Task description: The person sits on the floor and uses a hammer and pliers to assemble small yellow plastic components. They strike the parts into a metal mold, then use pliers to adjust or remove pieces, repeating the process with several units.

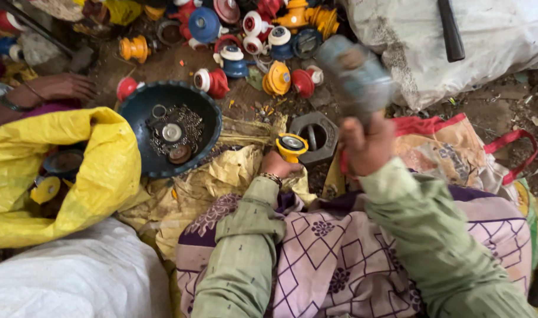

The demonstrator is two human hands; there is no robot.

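Left hand (279,165) wrapped round a small yellow valve part (292,146), resting on the rim of a grey metal hex block (316,136); round metal face tipped up and away. Right hand (366,144) fisted on a hammer (356,76), head raised high, handle running up and down; head blurred, shape hard to make out. Dark blue bowl (169,126) of metal rings just left; yellow sack (63,176) further left, cut off at the edge.
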